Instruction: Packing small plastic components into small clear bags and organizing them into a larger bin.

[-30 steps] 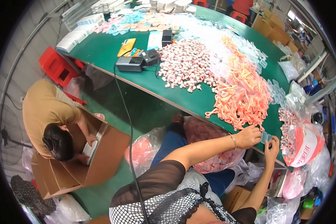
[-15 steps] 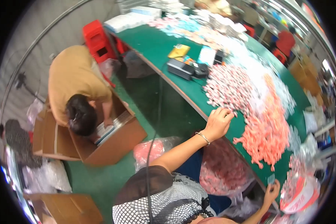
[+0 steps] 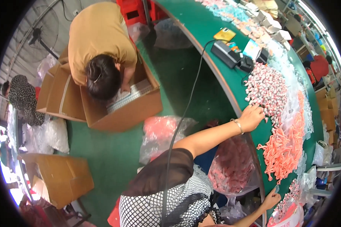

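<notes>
My left hand, a bracelet at its wrist, rests at the near edge of a heap of small pink-and-white pieces. Its fingers are bent together at the pieces; what they hold, if anything, is hidden. Close by lies a pile of coral-orange cords on the green table. Lower right, my right hand pinches a small clear plastic packet above the table edge. Beside that hand is a bag of pink pieces.
A black case and a yellow packet lie farther along the table. Under it stands a bag of pink goods. A co-worker bends into a cardboard box at left. A cable hangs across the view.
The view has turned, so the table and heaps appear farther right. My left fingers stay at the heap's edge, now bent lower onto it. My right hand still holds the clear packet, now tilted.
</notes>
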`<state>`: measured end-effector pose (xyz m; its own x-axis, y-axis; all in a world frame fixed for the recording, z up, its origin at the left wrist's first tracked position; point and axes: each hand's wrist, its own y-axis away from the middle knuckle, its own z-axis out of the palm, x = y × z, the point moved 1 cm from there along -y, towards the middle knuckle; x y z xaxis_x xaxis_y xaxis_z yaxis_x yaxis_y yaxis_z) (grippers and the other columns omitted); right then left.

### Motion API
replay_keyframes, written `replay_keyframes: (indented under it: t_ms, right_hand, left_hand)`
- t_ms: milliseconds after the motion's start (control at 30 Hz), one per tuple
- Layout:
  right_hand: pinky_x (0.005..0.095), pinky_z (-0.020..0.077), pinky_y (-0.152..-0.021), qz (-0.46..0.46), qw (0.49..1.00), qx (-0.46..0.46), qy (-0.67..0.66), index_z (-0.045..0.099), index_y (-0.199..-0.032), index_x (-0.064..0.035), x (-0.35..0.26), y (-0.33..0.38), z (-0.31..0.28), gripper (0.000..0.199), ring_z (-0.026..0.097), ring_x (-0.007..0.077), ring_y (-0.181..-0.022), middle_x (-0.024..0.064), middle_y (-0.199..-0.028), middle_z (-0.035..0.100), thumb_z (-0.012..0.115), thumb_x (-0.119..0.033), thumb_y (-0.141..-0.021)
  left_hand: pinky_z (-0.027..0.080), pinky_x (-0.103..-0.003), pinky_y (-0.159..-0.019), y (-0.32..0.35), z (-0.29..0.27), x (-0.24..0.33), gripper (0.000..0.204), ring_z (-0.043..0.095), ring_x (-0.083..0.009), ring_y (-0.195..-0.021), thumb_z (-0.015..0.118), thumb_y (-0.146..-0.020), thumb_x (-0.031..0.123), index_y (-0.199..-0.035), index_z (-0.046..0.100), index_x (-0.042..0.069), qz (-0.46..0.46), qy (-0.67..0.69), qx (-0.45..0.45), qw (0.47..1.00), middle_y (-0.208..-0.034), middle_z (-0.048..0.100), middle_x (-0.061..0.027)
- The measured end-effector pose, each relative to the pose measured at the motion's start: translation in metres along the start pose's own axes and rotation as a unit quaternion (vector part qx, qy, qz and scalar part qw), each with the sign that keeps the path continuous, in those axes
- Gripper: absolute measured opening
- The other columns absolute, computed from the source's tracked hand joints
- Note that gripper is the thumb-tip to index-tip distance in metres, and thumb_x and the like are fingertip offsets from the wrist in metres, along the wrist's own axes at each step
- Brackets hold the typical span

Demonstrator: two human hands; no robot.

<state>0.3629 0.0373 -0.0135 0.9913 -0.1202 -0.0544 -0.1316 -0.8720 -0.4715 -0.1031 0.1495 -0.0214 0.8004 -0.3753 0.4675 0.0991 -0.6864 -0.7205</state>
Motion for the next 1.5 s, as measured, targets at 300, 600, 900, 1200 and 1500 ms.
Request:
replay_keyframes:
  t_ms: [300, 600, 900, 1200, 1500]
  right_hand:
    - [0.0392, 0.0451, -0.065, -0.002, 0.995, 0.057, -0.079, 0.058, -0.073, 0.0028, 0.025, 0.001, 0.007, 0.036, 0.054, 0.0283, -0.069, 0.0128, -0.074, 0.055, 0.064, -0.026, -0.093]
    - [0.0343, 0.0488, -0.068, -0.002, 0.985, 0.097, -0.14, 0.066, -0.085, 0.0032, 0.041, -0.004, 0.02, 0.024, 0.058, 0.0237, -0.07, 0.0126, -0.079, 0.063, 0.067, -0.02, -0.092]
    - [0.0344, 0.0493, -0.069, 0.02, 0.982, 0.119, -0.148, 0.068, -0.09, 0.0018, 0.043, 0.003, 0.023, 0.029, 0.061, 0.0241, -0.074, 0.0122, -0.084, 0.065, 0.063, -0.027, -0.094]
    - [0.0351, 0.0491, -0.069, -0.011, 0.98, 0.127, -0.151, 0.066, -0.089, 0.0006, 0.055, 0.003, 0.04, 0.025, 0.061, 0.0255, -0.076, 0.0113, -0.085, 0.063, 0.062, -0.024, -0.094]
    - [0.0339, 0.0476, -0.07, 0.009, 0.979, 0.112, -0.17, 0.06, -0.085, 0.0031, 0.032, 0.008, 0.029, 0.017, 0.056, 0.0243, -0.075, 0.0107, -0.082, 0.057, 0.063, -0.012, -0.093]
  left_hand:
    - [0.048, -0.039, -0.074, 0.002, 0.011, 0.002, 0.009, 0.057, -0.027, -0.088, 0.061, -0.072, 0.008, -0.081, 0.061, 0.006, -0.033, 0.022, -0.015, 0.999, -0.085, 0.059, -0.0088]
    - [0.048, -0.04, -0.075, 0.003, 0.007, -0.001, 0.012, 0.057, -0.0276, -0.088, 0.065, -0.072, 0.009, -0.083, 0.059, 0.007, -0.043, 0.066, 0.009, 0.997, -0.085, 0.057, -0.0083]
    - [0.047, -0.041, -0.078, 0.004, 0.003, 0.004, 0.017, 0.056, -0.0276, -0.091, 0.066, -0.074, 0.01, -0.089, 0.058, 0.008, -0.036, 0.079, -0.004, 0.996, -0.09, 0.055, -0.0081]
    - [0.048, -0.039, -0.079, 0.003, -0.003, 0.002, 0.017, 0.059, -0.0275, -0.091, 0.067, -0.076, 0.01, -0.092, 0.062, 0.008, -0.043, 0.083, -0.001, 0.996, -0.091, 0.059, -0.0082]
    - [0.049, -0.038, -0.079, 0.003, -0.011, 0.002, 0.015, 0.06, -0.0271, -0.089, 0.067, -0.077, 0.01, -0.091, 0.063, 0.009, -0.046, 0.091, -0.011, 0.995, -0.09, 0.062, -0.0072]
